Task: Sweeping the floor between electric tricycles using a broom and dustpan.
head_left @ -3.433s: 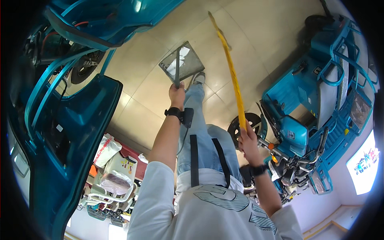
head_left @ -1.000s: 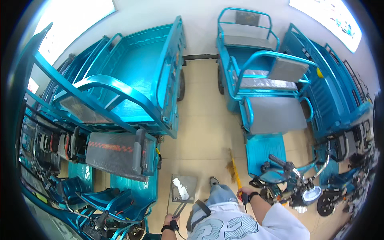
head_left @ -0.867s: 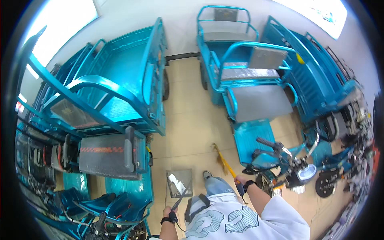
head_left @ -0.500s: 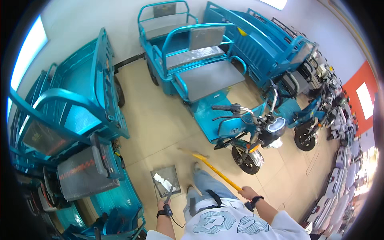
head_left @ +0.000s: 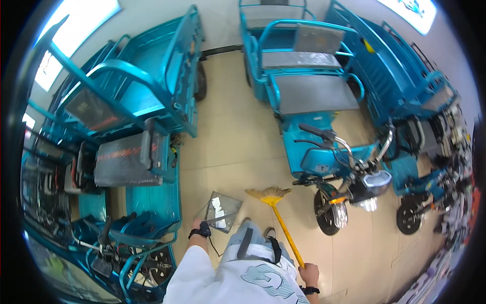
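Note:
My right hand (head_left: 309,275) is closed around the yellow handle of a broom (head_left: 284,233). Its straw head (head_left: 269,194) is fanned out on the floor ahead of my feet. At my left, my left hand (head_left: 197,224) grips the dark strip-like handle of a grey, square dustpan (head_left: 231,205). A bright white patch shows on the pan; whether it is paper or glare I cannot tell. The broom head is to the right of the dustpan, apart from it. My left fingers are partly hidden by the wrist.
A teal cargo tricycle (head_left: 319,96) stands ahead to the right, its front wheel (head_left: 324,213) right of the broom. Another teal tricycle (head_left: 152,197) lines my left side. Tiled floor (head_left: 228,126) runs between them. More vehicles (head_left: 450,147) crowd the far right.
The view has turned left. The broom head has swung round and is now fanned out on the floor, its handle steeper. My left arm has swung forward, and the dustpan is turned at an angle.

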`<state>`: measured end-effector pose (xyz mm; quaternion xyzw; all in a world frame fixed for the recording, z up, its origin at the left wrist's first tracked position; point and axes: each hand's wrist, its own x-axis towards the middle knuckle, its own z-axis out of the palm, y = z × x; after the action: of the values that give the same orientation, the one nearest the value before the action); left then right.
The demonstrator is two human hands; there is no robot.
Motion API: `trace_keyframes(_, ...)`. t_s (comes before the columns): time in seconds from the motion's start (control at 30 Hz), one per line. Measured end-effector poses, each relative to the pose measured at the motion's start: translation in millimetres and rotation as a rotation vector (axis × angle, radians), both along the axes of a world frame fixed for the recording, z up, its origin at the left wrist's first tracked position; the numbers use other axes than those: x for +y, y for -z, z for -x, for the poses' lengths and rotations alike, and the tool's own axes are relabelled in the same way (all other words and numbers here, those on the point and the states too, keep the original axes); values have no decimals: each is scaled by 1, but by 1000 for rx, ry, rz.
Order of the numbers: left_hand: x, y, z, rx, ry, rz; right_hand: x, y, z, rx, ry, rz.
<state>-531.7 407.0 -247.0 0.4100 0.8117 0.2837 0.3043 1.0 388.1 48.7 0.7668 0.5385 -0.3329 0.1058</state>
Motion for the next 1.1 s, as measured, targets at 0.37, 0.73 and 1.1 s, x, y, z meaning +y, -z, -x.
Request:
trace_keyframes(0.37,69,-81,-73,-1009,-1222,262,182,-17,51,196,56,252)
trace_keyframes(0.73,66,-13,-88,-1084,-1650,428,358,-65,162,2,-196,454)
trace_keyframes(1.1,146,35,-34,-654,-1374,775,447,-46,212,390,242,646)
